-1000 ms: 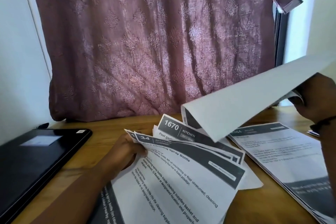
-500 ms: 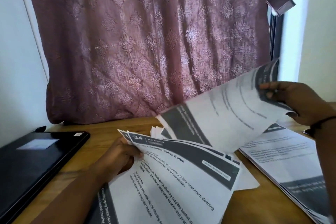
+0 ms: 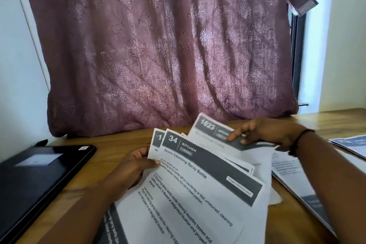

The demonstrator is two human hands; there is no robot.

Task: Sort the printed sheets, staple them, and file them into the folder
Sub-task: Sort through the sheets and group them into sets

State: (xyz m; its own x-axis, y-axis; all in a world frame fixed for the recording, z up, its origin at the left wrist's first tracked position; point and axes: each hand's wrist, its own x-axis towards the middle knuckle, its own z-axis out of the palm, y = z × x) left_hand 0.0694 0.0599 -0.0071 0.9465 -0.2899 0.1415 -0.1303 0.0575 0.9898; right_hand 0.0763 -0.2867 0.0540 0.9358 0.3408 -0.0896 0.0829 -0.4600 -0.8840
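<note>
The fanned sheets [image 3: 190, 188] lay at the six o'clock part of the view, low over the wooden table [image 3: 111, 144], the front one headed "34 KITCHEN, Store Cleaning Spray Bottle" under a dark band with close black print below; the left hand [image 3: 136, 166] gripped their left edge, thumb curled on the front, fingers hidden behind; the right hand [image 3: 263, 132], toward one o'clock of the fan, pinched the dark header of a blurred back sheet [image 3: 210, 130] between thumb and fingers; the risk, as I judged it, was that the loose fan would slip or splay because only one edge was held, and that the pinched sheet might drag its neighbours out of order or crease at the header; a second pile [image 3: 293, 176] lay at three o'clock, just beside the fan, so sorted and unsorted pages could mingle; a black folder [image 3: 37, 174] sat at nine o'clock, well apart; no stapler showed
</note>
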